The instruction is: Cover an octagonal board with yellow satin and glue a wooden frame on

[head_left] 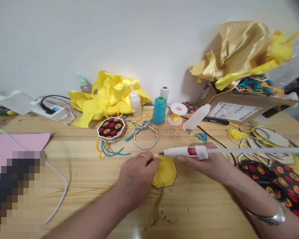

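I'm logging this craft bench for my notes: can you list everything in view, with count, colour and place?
yellow fabric piece: 1, yellow, table centre, under left hand
glue gun: 1, white, in right hand
thread cone: 1, teal, behind centre
patterned discs: 1 stack, black with red dots, centre left
wooden ring: 1, pale, beside the stack
satin cloth: 1 heap, yellow, by wall
cardboard box: 1, brown, right
pink sheet: 1, pink, left
left hand: pressing fabric
right hand: gripping gun

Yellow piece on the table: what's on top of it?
The left hand presses on the left part of the yellow piece. The glue gun, held in the right hand, has its nozzle just above the upper edge. What lies under the hand is covered.
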A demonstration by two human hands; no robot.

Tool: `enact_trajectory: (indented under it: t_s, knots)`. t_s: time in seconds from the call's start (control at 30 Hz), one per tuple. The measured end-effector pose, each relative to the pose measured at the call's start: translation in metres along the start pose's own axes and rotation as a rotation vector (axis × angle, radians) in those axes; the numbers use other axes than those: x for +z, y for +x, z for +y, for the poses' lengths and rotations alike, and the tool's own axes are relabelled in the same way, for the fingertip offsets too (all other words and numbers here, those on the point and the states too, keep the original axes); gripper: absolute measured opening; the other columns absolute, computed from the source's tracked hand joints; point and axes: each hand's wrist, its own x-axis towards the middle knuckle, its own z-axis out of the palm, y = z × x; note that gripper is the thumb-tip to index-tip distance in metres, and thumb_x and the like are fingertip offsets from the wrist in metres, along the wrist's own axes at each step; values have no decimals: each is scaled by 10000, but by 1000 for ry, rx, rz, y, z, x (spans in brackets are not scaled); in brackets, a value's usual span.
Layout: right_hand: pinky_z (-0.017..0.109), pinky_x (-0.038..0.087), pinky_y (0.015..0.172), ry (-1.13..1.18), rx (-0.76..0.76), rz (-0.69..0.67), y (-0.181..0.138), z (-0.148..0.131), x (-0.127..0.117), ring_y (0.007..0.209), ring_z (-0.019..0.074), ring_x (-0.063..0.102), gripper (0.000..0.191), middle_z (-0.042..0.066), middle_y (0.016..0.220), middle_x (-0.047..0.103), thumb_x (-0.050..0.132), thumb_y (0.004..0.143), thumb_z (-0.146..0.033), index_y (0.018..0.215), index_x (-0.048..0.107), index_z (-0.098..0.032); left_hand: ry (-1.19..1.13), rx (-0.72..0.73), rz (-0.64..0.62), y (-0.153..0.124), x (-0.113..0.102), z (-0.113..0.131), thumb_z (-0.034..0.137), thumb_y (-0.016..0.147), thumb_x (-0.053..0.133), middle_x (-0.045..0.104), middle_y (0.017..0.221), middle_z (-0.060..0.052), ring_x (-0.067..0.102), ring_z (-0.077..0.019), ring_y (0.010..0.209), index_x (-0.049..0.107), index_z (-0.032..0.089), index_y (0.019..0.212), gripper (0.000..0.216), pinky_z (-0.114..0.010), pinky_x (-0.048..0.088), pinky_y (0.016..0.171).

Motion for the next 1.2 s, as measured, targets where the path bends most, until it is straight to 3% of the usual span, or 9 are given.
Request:
enact_trajectory:
  t_s: [0.4,0.53,0.7,0.77,0.83,1.0,1.13,1.2]
  knots:
    - [220,235,414,-49,-43,32,1,0,-5,455,73,308,384,-52,501,362,604,802,-401,529,442,-184,-28,21,50,0,2,-1,136,890,412,619,797,-24,590,-165,628,650,215,959,260,-274,431,526]
    - [207,231,389,28,-10,165,0,0,-6,439,66,300,395,-54,483,361,615,789,-419,529,438,-182,-24,9,14,0,3,-1,139,886,421,624,814,-23,583,-158,634,645,220,973,254,-264,425,537]
    - [206,282,368,318,32,356,-6,10,-12,441,85,374,377,-18,544,493,598,764,-553,711,628,-181,-28,1,2,1,1,0,120,877,408,617,828,-28,583,-160,627,647,213,970,273,-273,430,538]
    - [212,350,412,426,-9,292,-7,12,-15,516,105,444,398,9,666,574,613,742,-574,863,672,-199,-20,-2,1,1,0,1,116,876,402,613,823,-28,583,-163,618,648,214,972,282,-278,431,534]
    - [219,416,495,467,-15,141,-8,9,-15,610,119,499,404,18,772,606,671,720,-520,995,671,-223,-21,-3,-8,1,-1,1,119,871,403,612,816,-30,586,-168,611,650,213,973,284,-282,431,524]
    - [222,479,560,531,162,-149,-4,-3,-6,625,107,573,346,17,786,656,665,785,-330,1111,644,-218,-48,4,5,2,-4,3,117,845,413,616,801,-47,599,-180,608,656,189,962,279,-292,446,521]
    - [356,512,864,767,180,-263,-2,-3,2,1021,202,622,392,63,1113,665,681,773,-266,1156,607,-229,-34,34,32,2,-5,4,121,839,413,616,778,-54,597,-184,596,658,175,941,271,-293,450,512]
    - [407,495,911,855,175,-268,-2,-1,4,1099,230,591,435,64,1241,599,701,749,-248,1169,590,-244,-20,52,57,2,-5,4,110,835,411,619,765,-56,597,-187,598,656,168,946,275,-295,452,513]
